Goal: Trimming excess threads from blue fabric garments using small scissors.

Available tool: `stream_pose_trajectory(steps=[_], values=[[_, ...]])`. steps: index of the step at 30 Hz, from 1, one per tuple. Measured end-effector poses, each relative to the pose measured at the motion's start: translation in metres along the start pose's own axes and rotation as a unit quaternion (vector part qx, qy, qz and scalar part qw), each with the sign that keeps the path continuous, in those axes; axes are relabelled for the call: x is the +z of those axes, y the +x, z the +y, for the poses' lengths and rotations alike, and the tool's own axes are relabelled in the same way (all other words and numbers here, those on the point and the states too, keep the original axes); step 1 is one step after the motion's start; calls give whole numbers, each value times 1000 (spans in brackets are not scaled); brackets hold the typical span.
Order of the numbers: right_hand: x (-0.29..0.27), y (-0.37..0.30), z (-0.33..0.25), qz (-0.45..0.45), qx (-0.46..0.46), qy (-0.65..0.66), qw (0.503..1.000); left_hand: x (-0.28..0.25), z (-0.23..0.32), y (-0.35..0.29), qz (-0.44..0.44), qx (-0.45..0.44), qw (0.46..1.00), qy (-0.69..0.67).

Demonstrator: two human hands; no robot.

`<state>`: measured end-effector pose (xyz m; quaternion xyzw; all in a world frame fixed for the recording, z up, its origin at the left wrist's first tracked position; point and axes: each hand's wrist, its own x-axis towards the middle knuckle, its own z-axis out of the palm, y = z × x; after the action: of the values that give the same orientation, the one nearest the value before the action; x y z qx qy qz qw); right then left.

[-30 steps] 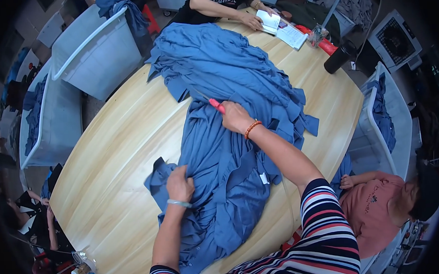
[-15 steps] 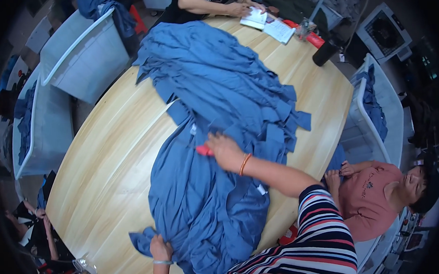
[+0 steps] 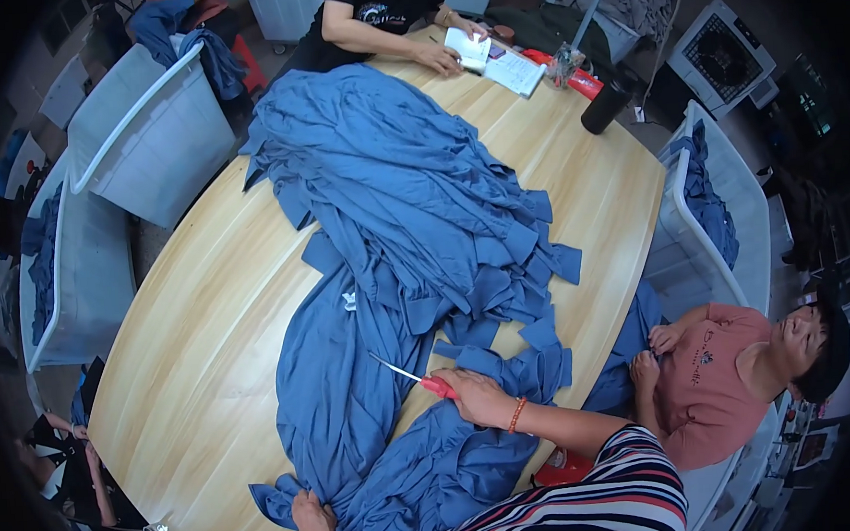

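Along the far left edge, a pale plastic bin [image 3: 100, 302] with blue cloth inside stands beside the table, with a second pale bin [image 3: 165, 168] just beyond it; lower down, a person in dark clothing [image 3: 66, 472] is partly in view. Bare wood-toned table [image 3: 178, 326] follows, then the left hand [image 3: 313, 515] near the bottom, its fingers closed on the lower left part of the blue garment [image 3: 329, 367]. A short flap of that cloth pokes out left of the fist, and the main spread runs from the grip up and to the right across the tabletop. A small white label [image 3: 350, 301] shows near its upper end, where it meets a heaped pile of blue garments [image 3: 372, 172]. Behind the pile, a person in a black top [image 3: 373, 13] sits by an open notebook [image 3: 468, 47].

Farther right, the right hand [image 3: 480, 397] is wrapped around a red-handled tool [image 3: 438, 387], its slim metal end angled up and left over the garment; whether the tip touches the cloth, I cannot tell. Creased blue cloth lies under and around this hand. At the right stand a black bottle [image 3: 606, 107], a person in a pink shirt [image 3: 719, 375] and another pale bin [image 3: 745, 220].
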<state>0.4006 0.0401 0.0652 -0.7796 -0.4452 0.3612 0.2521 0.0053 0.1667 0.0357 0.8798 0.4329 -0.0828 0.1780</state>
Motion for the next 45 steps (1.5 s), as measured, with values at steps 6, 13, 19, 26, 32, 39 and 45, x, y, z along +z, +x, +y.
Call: stream_pose_trajectory(steps=[6,13,19,26,32,39,45], values=[[-30,36,-18,16,-61,38,997,-2,8,3,13,10,1000,-19],[-16,129,-39,30,-163,-6,986,6,6,1,16,21,1000,-6],[-72,159,-13,44,29,-34,998,7,7,-6,30,23,999,17],[-83,165,-17,59,33,-58,996,3,1,-19,-17,-20,1000,16],[-29,167,-50,91,-211,-151,961,11,-6,-33,16,22,999,17],[12,118,-45,-18,-105,-191,976,20,-34,-60,14,15,999,43],[76,6,-73,-101,2,-162,982,16,-109,-114,22,28,995,98]])
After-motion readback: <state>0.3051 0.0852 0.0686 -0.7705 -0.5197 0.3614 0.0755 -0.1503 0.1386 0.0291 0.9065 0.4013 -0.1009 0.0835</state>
